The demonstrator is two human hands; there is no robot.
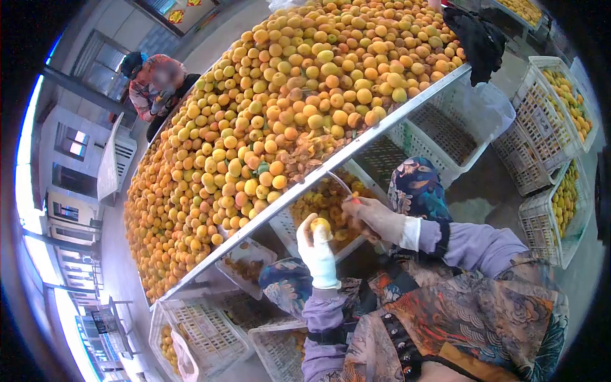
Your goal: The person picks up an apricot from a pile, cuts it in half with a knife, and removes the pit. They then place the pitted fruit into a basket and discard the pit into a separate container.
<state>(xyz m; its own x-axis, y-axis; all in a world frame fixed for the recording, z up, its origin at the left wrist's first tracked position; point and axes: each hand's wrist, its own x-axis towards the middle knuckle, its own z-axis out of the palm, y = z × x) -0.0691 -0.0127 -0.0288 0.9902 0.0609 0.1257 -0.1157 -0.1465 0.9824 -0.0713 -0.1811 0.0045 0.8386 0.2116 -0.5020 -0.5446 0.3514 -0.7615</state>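
A fruit is gripped by the left hand; the right hand's hold cannot be made out. Broken pieces are gathered below, while a large heap is left on the table.

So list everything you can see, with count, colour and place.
Fruits: too many to count, yellow-orange, heaped on table
Table: one, pale rim, centre
Crates: several, whitish, below table's near edge and right, some holding fruit
Cloth: one, black, table's right corner
Plastic bag: one, clear, right crate
Windows: several, dark, left
Co-worker: one, patterned top, upper left
Sleeves: two, purple, lower right
Left hand: one, white, holding yellow fruit
Right hand: one, pale, beside it; grip unclear
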